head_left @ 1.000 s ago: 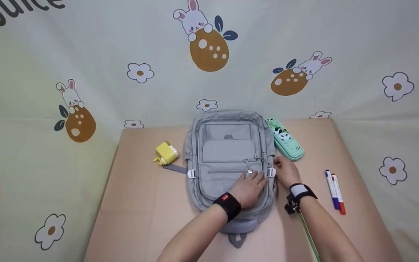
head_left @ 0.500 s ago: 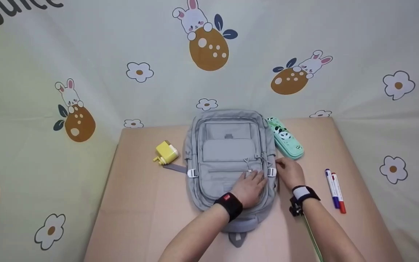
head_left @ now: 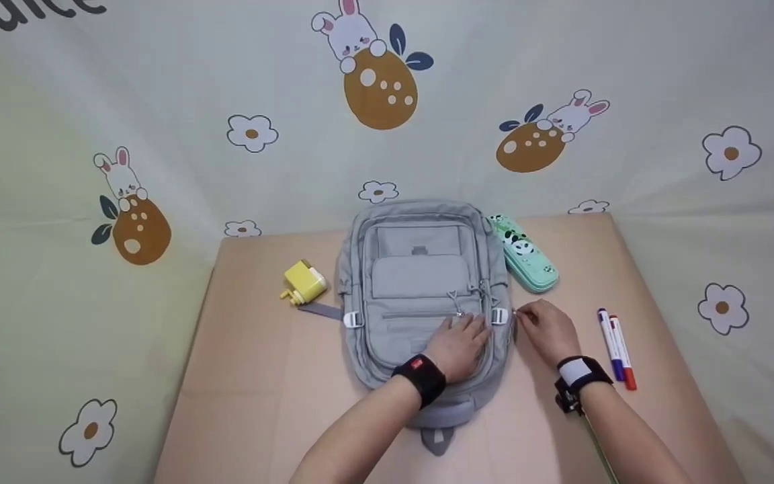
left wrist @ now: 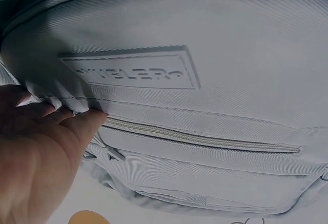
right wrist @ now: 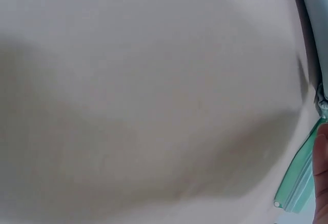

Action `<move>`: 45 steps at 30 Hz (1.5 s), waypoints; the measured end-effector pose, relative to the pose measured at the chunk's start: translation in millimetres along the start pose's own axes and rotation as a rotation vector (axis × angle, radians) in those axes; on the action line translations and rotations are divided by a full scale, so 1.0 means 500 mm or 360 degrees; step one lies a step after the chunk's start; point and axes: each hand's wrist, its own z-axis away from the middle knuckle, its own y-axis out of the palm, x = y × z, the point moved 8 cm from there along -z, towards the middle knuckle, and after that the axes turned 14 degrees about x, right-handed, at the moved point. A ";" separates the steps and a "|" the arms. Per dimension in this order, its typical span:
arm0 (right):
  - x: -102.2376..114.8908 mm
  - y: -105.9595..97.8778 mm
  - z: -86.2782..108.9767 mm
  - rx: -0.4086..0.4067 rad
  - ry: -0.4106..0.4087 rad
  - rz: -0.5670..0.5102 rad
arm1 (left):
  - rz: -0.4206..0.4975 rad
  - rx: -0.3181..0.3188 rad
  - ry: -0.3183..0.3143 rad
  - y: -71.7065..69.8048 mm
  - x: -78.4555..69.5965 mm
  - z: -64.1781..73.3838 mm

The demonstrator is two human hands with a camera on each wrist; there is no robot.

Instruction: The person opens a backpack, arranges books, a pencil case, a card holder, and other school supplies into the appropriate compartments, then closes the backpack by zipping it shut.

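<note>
1 change: our R hand (head_left: 551, 331) sits further out from side of gray backpack (head_left: 420, 277) vs 1 sec ago, fingertips pinching some bit of it nr white buckle (head_left: 500, 316); prob we're drawing it outward. Backpack lies front-up on table (head_left: 246, 390), L hand (head_left: 457, 351) pressing it, fingers slightly spread. Can't ID pinched bit, too tiny; R wrist cam gets only our hand's edge.

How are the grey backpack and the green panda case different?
The grey backpack is much bigger; the green panda case is small and slim.
The backpack is plain grey in front, while the case has panda pictures on green.
The backpack lies nearly straight, but the case slants beside it.
Both lie on the table, and both have zippers.
</note>
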 end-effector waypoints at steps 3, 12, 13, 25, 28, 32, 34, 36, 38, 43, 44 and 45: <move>0.006 -0.001 0.012 0.0020 -0.0043 0.0024 | -0.0002 -0.0005 0.0003 -0.001 0.000 0.002; 0.023 0.005 0.041 0.0071 -0.0163 0.0119 | 0.0038 0.0039 0.0011 0.007 0.002 0.000; 0.022 0.005 0.043 0.0070 -0.0164 0.0115 | 0.0049 0.0041 0.0016 0.007 0.003 0.001; 0.029 -0.002 0.057 -0.0034 -0.0151 0.0123 | 0.0308 -0.0080 0.0282 0.004 0.006 0.090; 0.027 -0.004 0.058 -0.0036 -0.0113 0.0106 | 0.0408 -0.0031 0.0310 0.020 0.008 0.103; 0.029 -0.004 0.058 -0.0014 -0.0087 0.0111 | 0.0511 0.0035 0.0292 0.039 0.017 0.103; 0.031 -0.004 0.059 0.0001 -0.0091 0.0128 | 0.0554 0.0054 0.0292 0.044 0.019 0.102; 0.035 -0.005 0.061 0.0010 -0.0096 0.0144 | 0.0574 0.0065 0.0295 0.043 0.019 0.102; 0.038 -0.007 0.064 0.0021 -0.0102 0.0155 | 0.0589 0.0073 0.0294 0.043 0.019 0.103; 0.052 -0.011 0.075 0.0081 -0.0080 0.0164 | 0.0584 0.0079 0.0291 0.045 0.018 0.103; 0.055 -0.011 0.077 0.0101 -0.0071 0.0161 | 0.0577 0.0076 0.0291 0.044 0.018 0.103; 0.058 -0.011 0.079 0.0123 -0.0058 0.0156 | 0.0571 0.0071 0.0290 0.044 0.019 0.103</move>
